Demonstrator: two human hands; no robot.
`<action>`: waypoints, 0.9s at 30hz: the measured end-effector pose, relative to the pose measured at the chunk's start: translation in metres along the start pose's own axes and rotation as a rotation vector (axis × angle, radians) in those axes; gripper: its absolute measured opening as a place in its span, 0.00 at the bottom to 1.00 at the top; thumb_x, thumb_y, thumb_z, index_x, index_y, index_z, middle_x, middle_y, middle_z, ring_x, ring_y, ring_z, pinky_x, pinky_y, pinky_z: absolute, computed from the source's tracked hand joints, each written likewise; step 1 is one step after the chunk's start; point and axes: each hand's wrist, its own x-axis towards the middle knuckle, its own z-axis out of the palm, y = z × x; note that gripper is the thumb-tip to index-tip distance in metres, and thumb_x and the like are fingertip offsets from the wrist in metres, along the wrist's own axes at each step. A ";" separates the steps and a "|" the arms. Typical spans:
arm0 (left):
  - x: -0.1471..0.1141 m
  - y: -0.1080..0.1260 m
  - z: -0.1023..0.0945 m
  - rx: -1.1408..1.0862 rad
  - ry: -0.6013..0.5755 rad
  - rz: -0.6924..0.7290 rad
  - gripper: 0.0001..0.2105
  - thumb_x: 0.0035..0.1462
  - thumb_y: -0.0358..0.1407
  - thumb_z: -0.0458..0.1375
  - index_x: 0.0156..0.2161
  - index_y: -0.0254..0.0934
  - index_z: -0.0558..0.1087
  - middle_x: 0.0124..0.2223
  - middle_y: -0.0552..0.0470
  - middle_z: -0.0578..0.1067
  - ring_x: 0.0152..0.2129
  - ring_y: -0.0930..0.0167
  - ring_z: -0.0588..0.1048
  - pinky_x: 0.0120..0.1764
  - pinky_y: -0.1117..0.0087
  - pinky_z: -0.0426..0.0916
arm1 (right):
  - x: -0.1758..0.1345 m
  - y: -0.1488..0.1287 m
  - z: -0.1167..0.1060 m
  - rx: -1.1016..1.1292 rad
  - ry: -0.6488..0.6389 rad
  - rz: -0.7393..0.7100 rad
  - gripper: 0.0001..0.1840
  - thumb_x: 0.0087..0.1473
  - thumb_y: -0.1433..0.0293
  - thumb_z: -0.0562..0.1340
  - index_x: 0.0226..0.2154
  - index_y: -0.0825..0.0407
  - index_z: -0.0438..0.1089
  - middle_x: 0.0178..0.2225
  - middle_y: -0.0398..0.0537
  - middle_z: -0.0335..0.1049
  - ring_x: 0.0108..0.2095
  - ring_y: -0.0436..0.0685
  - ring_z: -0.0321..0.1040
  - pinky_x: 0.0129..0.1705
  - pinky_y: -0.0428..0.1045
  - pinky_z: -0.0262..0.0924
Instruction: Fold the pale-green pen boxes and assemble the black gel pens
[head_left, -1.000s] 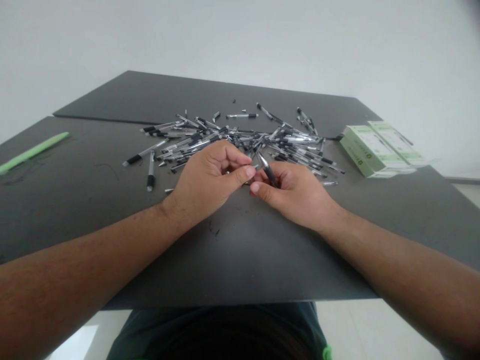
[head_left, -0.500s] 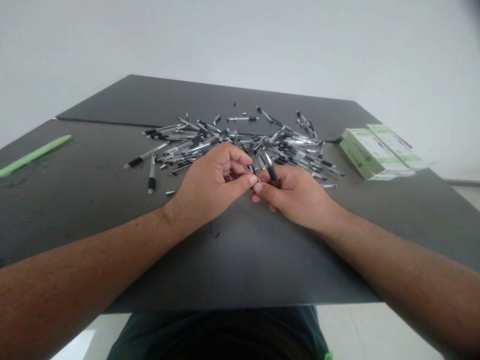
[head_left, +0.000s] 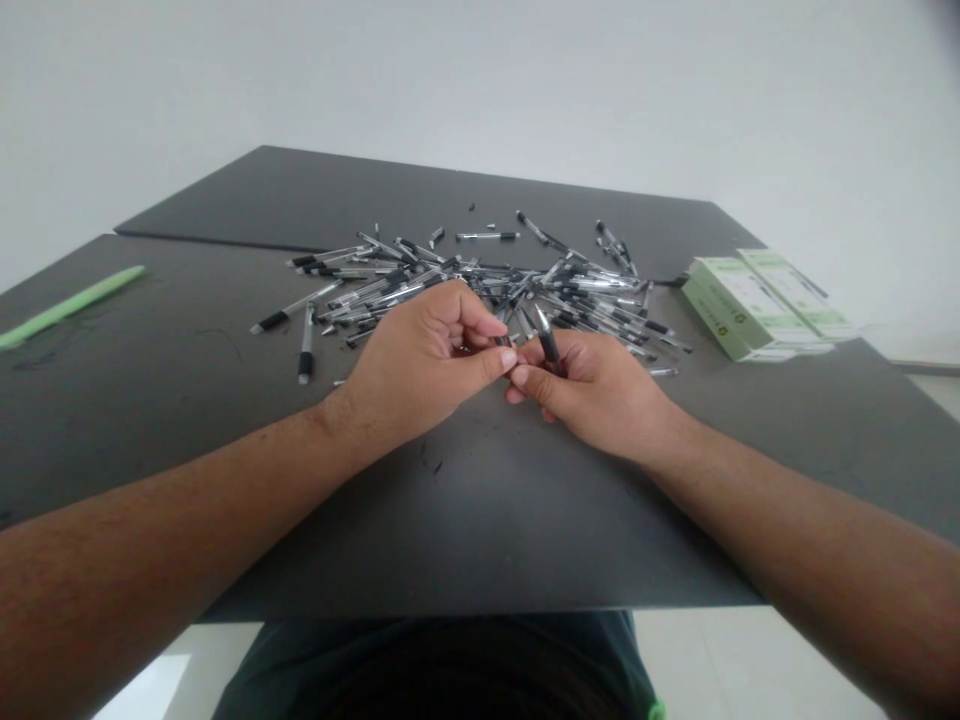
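Note:
Over the near side of the pen pile, my two hands meet fingertip to fingertip. My right hand point(head_left: 585, 385) is closed around a black-gripped pen point(head_left: 549, 345), its silvery tip pointing up and away from me. My left hand point(head_left: 442, 355) is pinched, thumb against index finger, on a small dark piece mostly covered by the fingers; I cannot make out what it is. Behind the hands a heap of clear pens with black grips point(head_left: 390, 290) is spread across the table.
Green-and-white boxes point(head_left: 750, 310) stand at the right of the dark table point(head_left: 480, 540). At the far left lies a long light-green stick-like object point(head_left: 75, 305). Small loose pen parts point(head_left: 437, 236) lie beyond the heap, near a table seam.
The left index finger has closed down toward the thumb, covering more of the small dark piece. The right hand keeps its hold on the pen, almost unmoved.

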 end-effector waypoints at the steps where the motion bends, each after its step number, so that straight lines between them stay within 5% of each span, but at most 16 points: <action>1: 0.000 -0.001 0.000 0.010 -0.006 0.009 0.10 0.56 0.35 0.73 0.38 0.41 0.76 0.35 0.55 0.83 0.33 0.67 0.84 0.38 0.65 0.79 | 0.000 0.000 0.000 -0.012 0.002 0.002 0.12 0.68 0.61 0.67 0.35 0.49 0.81 0.29 0.42 0.82 0.26 0.52 0.72 0.29 0.48 0.60; 16: -0.005 0.013 -0.004 0.282 -0.047 0.120 0.04 0.65 0.32 0.67 0.41 0.44 0.85 0.39 0.56 0.88 0.36 0.68 0.85 0.44 0.66 0.78 | 0.000 -0.002 -0.001 -0.088 0.018 -0.023 0.12 0.68 0.63 0.67 0.33 0.49 0.80 0.27 0.40 0.80 0.28 0.52 0.73 0.30 0.48 0.58; 22: -0.003 -0.001 -0.003 0.166 0.003 0.072 0.08 0.62 0.36 0.71 0.46 0.43 0.82 0.39 0.54 0.86 0.36 0.66 0.85 0.40 0.65 0.80 | 0.000 -0.002 -0.001 -0.070 0.008 0.010 0.13 0.69 0.62 0.66 0.34 0.49 0.80 0.29 0.41 0.82 0.27 0.52 0.73 0.30 0.48 0.59; 27: -0.001 -0.006 -0.003 0.144 0.040 0.057 0.08 0.60 0.37 0.74 0.38 0.44 0.79 0.36 0.53 0.84 0.33 0.65 0.83 0.36 0.63 0.80 | -0.001 -0.002 0.000 -0.060 0.023 0.005 0.12 0.69 0.62 0.66 0.34 0.48 0.79 0.29 0.42 0.82 0.27 0.52 0.73 0.30 0.48 0.59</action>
